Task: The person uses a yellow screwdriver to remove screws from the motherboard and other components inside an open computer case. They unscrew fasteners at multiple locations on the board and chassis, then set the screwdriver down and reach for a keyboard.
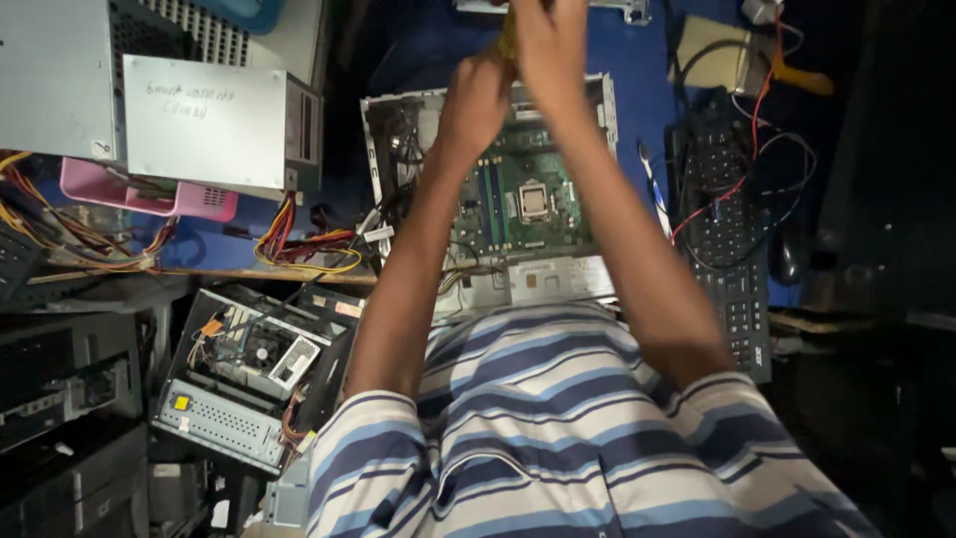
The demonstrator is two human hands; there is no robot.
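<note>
An open desktop computer case (398, 120) lies on a blue table, with its green motherboard (518, 194) and bare processor socket (535, 201) showing. Both my arms reach over it to the top edge of the view. My left hand (478, 95) is curled above the board's far left part. My right hand (550, 40) is closed just above it, partly cut off by the frame. A small yellow object (508, 38), maybe a tool handle, shows between the two hands. Which hand grips it is unclear. My striped shirt fills the bottom.
A grey power supply (219, 120) with coloured wires (299, 244) sits left, over a pink tray (149, 197). Another opened case (249, 379) lies lower left. A black keyboard (732, 249) crossed by a red wire is on the right, a thin tool (652, 184) beside it.
</note>
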